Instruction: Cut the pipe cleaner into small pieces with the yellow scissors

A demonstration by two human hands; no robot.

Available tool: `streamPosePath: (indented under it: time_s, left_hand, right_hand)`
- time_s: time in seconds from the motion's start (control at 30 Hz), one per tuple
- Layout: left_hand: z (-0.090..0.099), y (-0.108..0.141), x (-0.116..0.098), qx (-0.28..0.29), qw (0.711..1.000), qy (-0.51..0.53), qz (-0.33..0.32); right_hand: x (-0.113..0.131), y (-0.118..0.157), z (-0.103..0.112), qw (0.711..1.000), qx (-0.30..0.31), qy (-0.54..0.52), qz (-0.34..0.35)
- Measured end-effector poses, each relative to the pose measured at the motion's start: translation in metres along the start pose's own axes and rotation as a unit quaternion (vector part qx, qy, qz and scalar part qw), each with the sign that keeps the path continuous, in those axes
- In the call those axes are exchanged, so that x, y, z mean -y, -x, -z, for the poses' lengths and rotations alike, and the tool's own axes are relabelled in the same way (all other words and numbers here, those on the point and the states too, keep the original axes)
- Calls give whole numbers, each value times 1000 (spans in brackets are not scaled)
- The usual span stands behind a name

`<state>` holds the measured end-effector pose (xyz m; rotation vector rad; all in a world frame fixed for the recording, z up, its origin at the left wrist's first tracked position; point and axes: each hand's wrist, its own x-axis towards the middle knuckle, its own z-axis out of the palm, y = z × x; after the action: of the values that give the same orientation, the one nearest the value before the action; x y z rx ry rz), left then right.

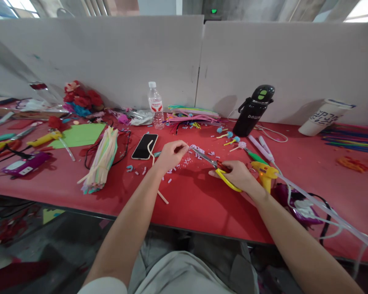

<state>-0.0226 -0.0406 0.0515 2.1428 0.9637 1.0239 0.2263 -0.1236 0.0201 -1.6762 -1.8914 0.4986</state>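
My right hand (pixel 237 176) grips yellow-handled scissors (pixel 216 167), whose blades point up and left toward my left hand (pixel 171 154). The left hand pinches a thin pale pipe cleaner (pixel 155 171) that trails down toward the table's front edge. The fingertips hold its end right at the scissor tips. Several small lilac cut pieces (pixel 187 160) lie scattered on the red table (pixel 190 200) between and around both hands. A black phone (pixel 144 146) lies just left of my left hand.
A yellow glue gun (pixel 265 174) sits beside my right wrist. A black flask (pixel 254 110), a water bottle (pixel 155 105), a white cup (pixel 323 117), pipe cleaner bundles (pixel 102 160), red flowers (pixel 79 98) and a grey partition wall (pixel 171 57) stand around.
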Motion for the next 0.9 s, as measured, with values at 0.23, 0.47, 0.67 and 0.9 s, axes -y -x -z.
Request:
streamPosePath:
  time_s: [0.23, 0.47, 0.67, 0.9]
  left_hand:
    - [0, 0, 1, 3, 1000, -6, 0]
    - [0, 0, 2, 0, 1000, -7, 3]
    - [0, 0, 2, -1, 1000, -9, 3]
    - [-1, 0, 2, -8, 1000, -6, -2]
  right_hand:
    - [0, 0, 1, 1000, 8, 2, 0]
    - [0, -1, 2, 1000, 21, 7, 3]
    - [1, -1, 2, 1000, 3, 7, 0]
    - [6, 1, 3, 1000, -7, -3, -10]
